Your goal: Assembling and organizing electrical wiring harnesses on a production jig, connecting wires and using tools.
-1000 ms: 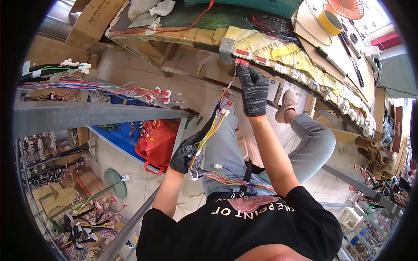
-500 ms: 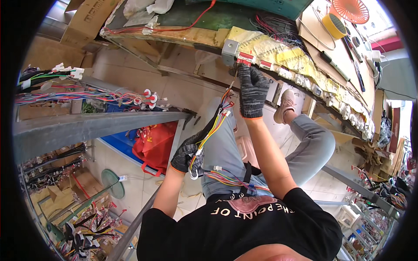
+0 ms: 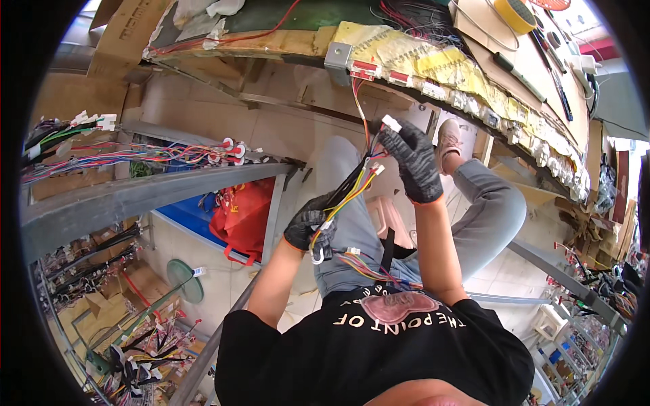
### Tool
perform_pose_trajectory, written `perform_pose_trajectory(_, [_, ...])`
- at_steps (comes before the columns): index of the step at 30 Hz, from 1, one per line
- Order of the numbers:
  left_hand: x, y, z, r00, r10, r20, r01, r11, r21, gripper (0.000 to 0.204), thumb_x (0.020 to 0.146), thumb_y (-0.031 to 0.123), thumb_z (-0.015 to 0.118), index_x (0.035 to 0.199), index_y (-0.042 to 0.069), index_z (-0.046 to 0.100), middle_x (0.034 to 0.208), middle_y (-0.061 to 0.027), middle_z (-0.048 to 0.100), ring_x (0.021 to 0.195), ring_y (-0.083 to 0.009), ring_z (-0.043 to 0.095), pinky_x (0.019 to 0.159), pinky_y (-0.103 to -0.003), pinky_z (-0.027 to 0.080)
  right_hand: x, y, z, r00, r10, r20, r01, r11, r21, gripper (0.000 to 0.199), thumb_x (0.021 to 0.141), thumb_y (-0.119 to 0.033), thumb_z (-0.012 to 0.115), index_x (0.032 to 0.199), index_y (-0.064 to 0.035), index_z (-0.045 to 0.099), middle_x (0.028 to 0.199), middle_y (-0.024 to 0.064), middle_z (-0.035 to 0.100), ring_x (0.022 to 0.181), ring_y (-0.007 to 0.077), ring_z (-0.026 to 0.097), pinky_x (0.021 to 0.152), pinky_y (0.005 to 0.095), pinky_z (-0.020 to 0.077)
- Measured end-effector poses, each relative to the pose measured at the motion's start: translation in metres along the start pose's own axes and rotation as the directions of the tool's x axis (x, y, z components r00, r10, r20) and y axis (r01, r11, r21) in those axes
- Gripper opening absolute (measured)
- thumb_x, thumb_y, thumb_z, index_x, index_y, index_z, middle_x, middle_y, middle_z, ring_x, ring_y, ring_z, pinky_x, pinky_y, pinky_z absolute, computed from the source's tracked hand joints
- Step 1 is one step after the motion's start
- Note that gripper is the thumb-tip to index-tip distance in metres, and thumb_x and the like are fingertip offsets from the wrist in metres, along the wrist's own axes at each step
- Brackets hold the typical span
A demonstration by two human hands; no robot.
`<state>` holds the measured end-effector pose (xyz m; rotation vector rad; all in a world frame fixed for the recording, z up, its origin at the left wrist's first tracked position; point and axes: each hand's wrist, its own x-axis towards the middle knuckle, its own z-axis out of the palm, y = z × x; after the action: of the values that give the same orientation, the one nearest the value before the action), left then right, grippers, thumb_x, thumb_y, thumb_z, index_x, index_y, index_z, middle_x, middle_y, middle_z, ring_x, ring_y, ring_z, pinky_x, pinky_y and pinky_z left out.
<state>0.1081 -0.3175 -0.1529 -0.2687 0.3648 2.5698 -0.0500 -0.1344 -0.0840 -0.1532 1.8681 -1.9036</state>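
Observation:
Both hands wear dark grey knit gloves with orange cuffs. My left hand (image 3: 310,227) is closed round a wire harness (image 3: 347,197) of black-sleeved, yellow, red and white wires, over my lap. My right hand (image 3: 413,162) pinches a white connector (image 3: 391,123) on a branch of this harness, below the bench edge. Other branches spread between the hands, one ending in a small white connector (image 3: 377,170). Red and white wires run up from the harness to a red-and-white connector block (image 3: 365,70) at the bench edge, beside a metal bracket (image 3: 338,55).
Several white connector blocks line the bench edge (image 3: 474,107) beside yellow tape. A marker (image 3: 518,76) and a yellow tape roll (image 3: 516,15) lie on the board. Left, a metal rail (image 3: 135,196) stands by hanging harnesses (image 3: 135,155) and a red bag (image 3: 240,220). More wires (image 3: 369,266) lie across my lap.
My right hand has come down and right, away from the bracket at the bench edge, and now shows a white connector. My left hand has moved slightly up and right with the harness.

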Motion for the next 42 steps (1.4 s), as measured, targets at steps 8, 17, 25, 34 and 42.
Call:
perform_pose_trajectory(8, [0.037,-0.022,-0.025,0.98,0.186,0.068,-0.18,0.98,-0.088,0.058,0.08,0.014,0.057,0.133,0.008,0.035,0.062,-0.0081,0.05,0.041,-0.0146,0.046,0.036,-0.027,0.039,-0.002,-0.003,-0.002,0.983,-0.176,0.05,0.153,0.941,0.301,0.035,0.088,-0.015,0.053,0.12,0.0001,0.049,0.11,0.0071,0.057,0.098,0.014,0.053,0.088,0.029,0.041])
perform_pose_trajectory(17, [0.064,-0.019,-0.025,0.967,0.256,-0.011,-0.256,0.967,-0.006,0.056,0.078,0.011,0.058,0.13,0.002,0.038,0.064,-0.0073,0.054,0.036,-0.0117,0.043,0.033,-0.025,0.038,0.019,0.003,0.015,0.769,-0.534,-0.35,0.319,0.796,-0.515,0.016,0.08,-0.008,0.061,0.094,-0.0015,0.06,0.083,0.0094,0.061,0.073,0.0194,0.058,0.068,0.0283,0.0463])
perform_pose_trajectory(25, [0.067,-0.021,-0.016,0.964,0.264,-0.01,-0.264,0.964,-0.012,0.056,0.078,0.012,0.057,0.13,0.005,0.038,0.065,-0.0069,0.054,0.036,-0.0127,0.045,0.033,-0.025,0.037,0.025,-0.006,0.003,0.728,-0.661,-0.182,0.461,0.668,-0.585,0.016,0.082,-0.004,0.053,0.094,0.0009,0.061,0.083,0.0163,0.061,0.077,0.0299,0.059,0.07,0.036,0.046])
perform_pose_trajectory(34, [0.071,-0.022,-0.023,0.959,0.283,-0.02,-0.284,0.956,-0.073,0.056,0.081,0.015,0.055,0.133,0.01,0.035,0.067,-0.0074,0.05,0.037,-0.0126,0.042,0.034,-0.026,0.036,0.034,0.007,0.011,0.886,-0.379,-0.267,0.359,0.925,-0.122,0.026,0.09,-0.012,0.047,0.11,0.0041,0.054,0.099,0.011,0.063,0.092,0.0161,0.06,0.079,0.0271,0.0468])
perform_pose_trajectory(42, [0.071,-0.021,-0.018,0.956,0.293,-0.021,-0.294,0.952,-0.081,0.057,0.079,0.014,0.058,0.131,0.006,0.036,0.072,-0.008,0.054,0.037,-0.012,0.045,0.033,-0.024,0.038,0.039,0.012,0.015,0.862,-0.39,-0.324,0.327,0.916,-0.233,0.025,0.089,-0.01,0.049,0.108,0.0047,0.054,0.096,0.0106,0.064,0.087,0.0156,0.06,0.076,0.0259,0.0471])
